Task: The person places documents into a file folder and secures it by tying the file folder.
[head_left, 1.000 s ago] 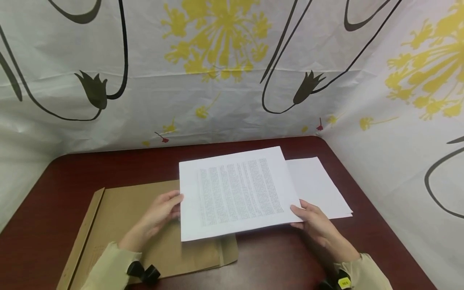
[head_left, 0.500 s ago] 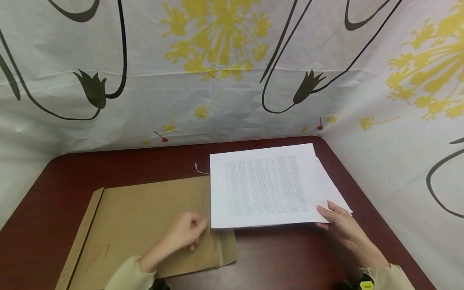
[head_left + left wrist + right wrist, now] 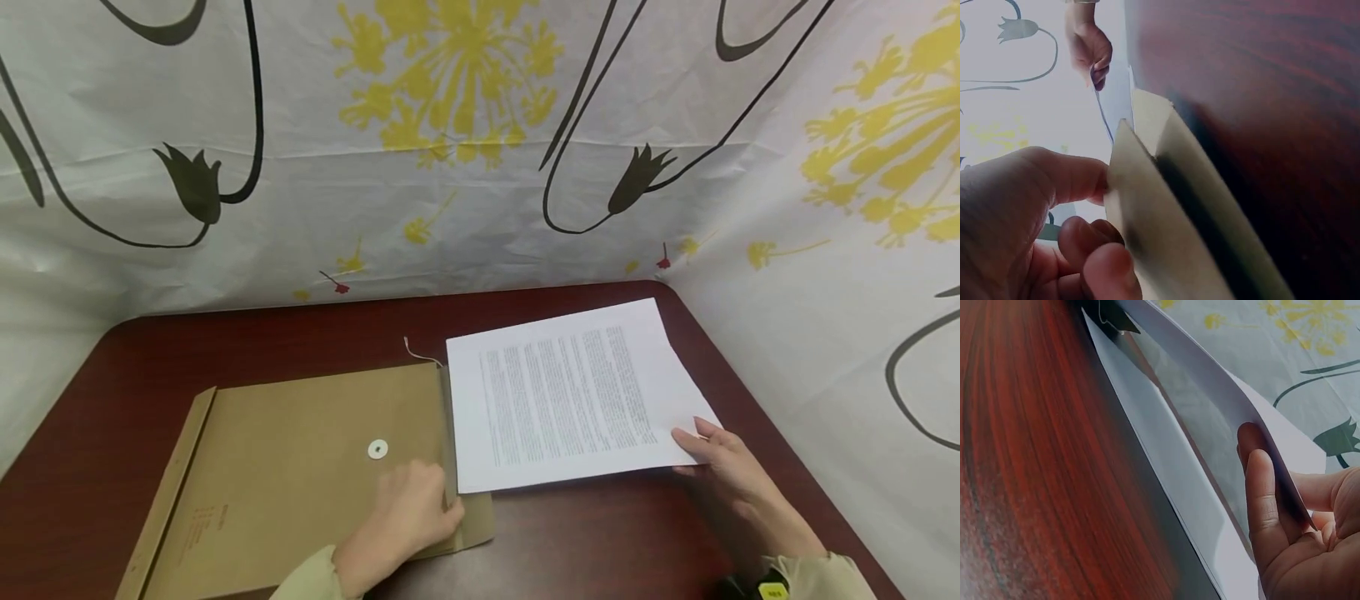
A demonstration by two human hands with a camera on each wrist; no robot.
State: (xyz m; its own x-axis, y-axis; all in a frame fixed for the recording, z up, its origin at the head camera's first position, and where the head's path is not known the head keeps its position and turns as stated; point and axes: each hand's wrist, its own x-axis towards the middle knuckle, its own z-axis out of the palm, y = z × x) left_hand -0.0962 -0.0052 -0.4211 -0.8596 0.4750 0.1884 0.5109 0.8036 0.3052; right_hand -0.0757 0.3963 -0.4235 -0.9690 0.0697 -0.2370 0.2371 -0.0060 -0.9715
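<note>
A brown paper envelope [image 3: 292, 467] lies on the table at left, its mouth facing right. My left hand [image 3: 408, 508] holds the upper layer at the mouth with curled fingers. In the left wrist view, this layer [image 3: 1154, 219] stands apart from the lower one, with a dark gap between them. My right hand [image 3: 731, 479] pinches the near right corner of a printed sheaf of paper [image 3: 555, 400]. The sheaf slants above the table, its left edge beside the envelope's mouth. Beneath it, in the right wrist view, white sheets [image 3: 1172, 469] lie on the table.
The dark red table [image 3: 570, 542] meets patterned white cloth [image 3: 480, 217] at the back and right. A white round button [image 3: 378, 449] sits on the envelope, and a thin white string [image 3: 420, 353] trails from its far right corner.
The left hand has let go of the sheaf and moved down to the envelope's mouth, uncovering the button. The right hand has carried the sheaf rightward over the other white sheets, then tilted it.
</note>
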